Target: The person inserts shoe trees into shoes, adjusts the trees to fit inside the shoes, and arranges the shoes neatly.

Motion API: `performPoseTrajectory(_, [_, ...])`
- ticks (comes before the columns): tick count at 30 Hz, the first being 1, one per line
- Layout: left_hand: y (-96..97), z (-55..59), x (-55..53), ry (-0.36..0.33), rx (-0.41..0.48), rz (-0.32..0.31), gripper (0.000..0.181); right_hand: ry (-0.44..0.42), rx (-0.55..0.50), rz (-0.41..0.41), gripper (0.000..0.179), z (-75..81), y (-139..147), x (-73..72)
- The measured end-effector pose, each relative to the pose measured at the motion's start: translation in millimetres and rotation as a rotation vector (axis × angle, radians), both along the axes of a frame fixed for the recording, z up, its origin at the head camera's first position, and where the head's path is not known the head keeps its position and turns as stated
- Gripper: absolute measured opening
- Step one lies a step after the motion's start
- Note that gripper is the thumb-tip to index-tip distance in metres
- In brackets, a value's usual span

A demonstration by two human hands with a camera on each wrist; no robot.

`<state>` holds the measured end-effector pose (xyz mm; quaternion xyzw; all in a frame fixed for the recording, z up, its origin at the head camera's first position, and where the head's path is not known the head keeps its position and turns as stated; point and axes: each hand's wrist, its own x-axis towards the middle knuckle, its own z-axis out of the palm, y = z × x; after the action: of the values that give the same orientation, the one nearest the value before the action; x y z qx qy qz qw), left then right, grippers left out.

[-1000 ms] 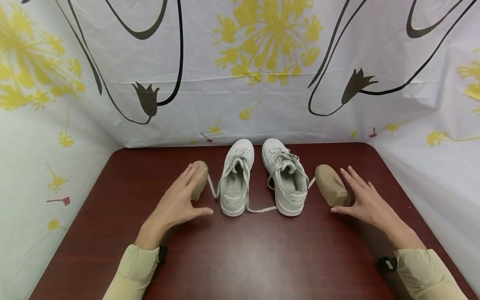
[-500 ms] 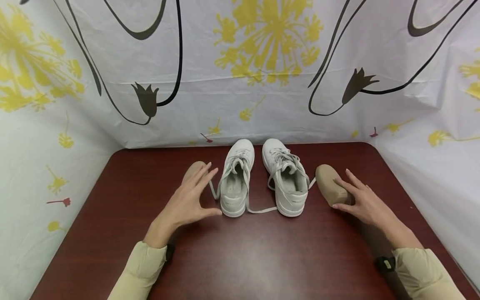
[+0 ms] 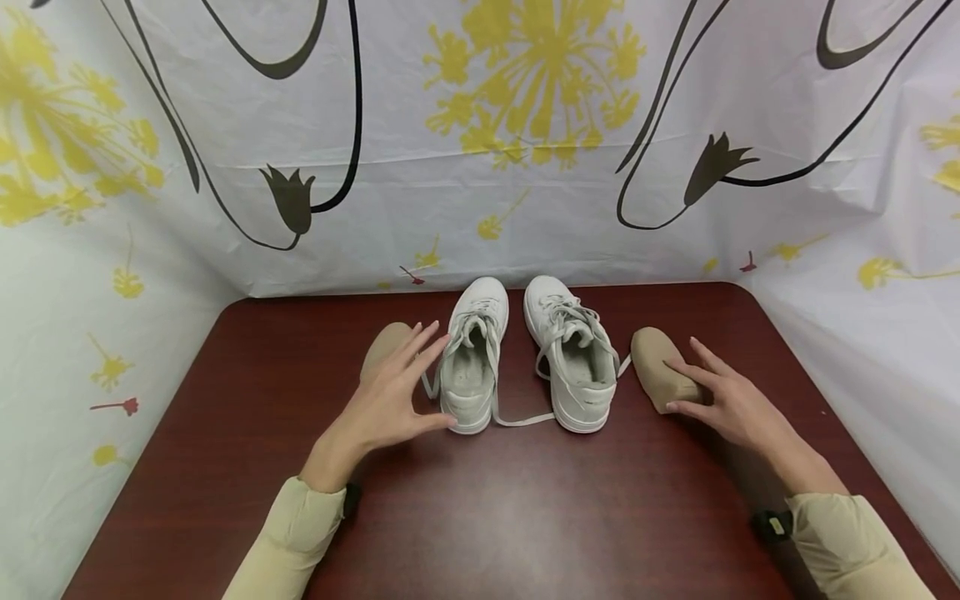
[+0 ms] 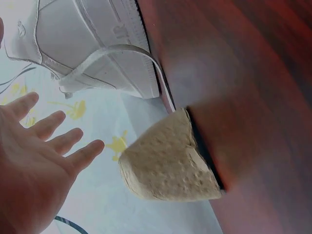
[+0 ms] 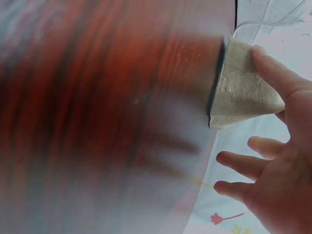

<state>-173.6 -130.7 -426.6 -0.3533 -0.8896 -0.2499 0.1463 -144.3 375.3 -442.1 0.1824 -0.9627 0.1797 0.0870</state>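
Two white lace-up sneakers stand side by side at the back of the table, a left sneaker (image 3: 467,398) and a right sneaker (image 3: 577,400). My left hand (image 3: 382,408) spreads its fingers and thumb beside the left sneaker's heel; contact cannot be told. Partly behind that hand lies a brown moulded shoe insert (image 4: 165,165), apart from the fingers in the left wrist view. My right hand (image 3: 738,408) pinches the rear end of the other brown shoe insert (image 3: 658,367) between thumb and index finger, its remaining fingers loose (image 5: 243,165). That insert rests on the table.
The dark red-brown table (image 3: 495,508) has a patterned white sheet (image 3: 420,167) behind it and at both sides. A loose lace (image 3: 525,420) runs between the sneaker heels; other lace ends trail towards the inserts.
My left hand has moved right, from over the left insert to the left sneaker's heel. The right hand's thumb and index finger have closed in on the right insert. Sneakers have not moved.
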Motion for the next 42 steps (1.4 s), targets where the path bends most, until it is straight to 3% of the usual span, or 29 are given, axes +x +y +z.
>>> performPoseTrajectory(9, [12.9, 4.4, -1.6, 0.005, 0.026, -0.046, 0.104, 0.075, -0.028, -0.006, 0.071, 9.6, -5, 4.4])
performPoseTrajectory(20, [25.4, 9.8, -4.0, 0.001, 0.037, -0.093, 0.105, 0.055, -0.084, -0.021, 0.07, 15.6, -11, 11.2])
performPoseTrajectory(27, [31.6, 16.9, -6.5, 0.0, 0.013, -0.083, 0.099, 0.052, -0.097, -0.067, 0.067, 27.9, -20, 15.9])
performPoseTrajectory(37, [58.8, 25.6, -16.4, 0.029, 0.034, -0.161, 0.092, 0.027, -0.16, -0.096, 0.065, 46.8, -27, 24.8])
performPoseTrajectory(42, [62.7, 28.0, -16.7, 0.001, 0.035, -0.152, 0.094, 0.026, -0.178, -0.077, 0.064, 49.5, -30, 27.6])
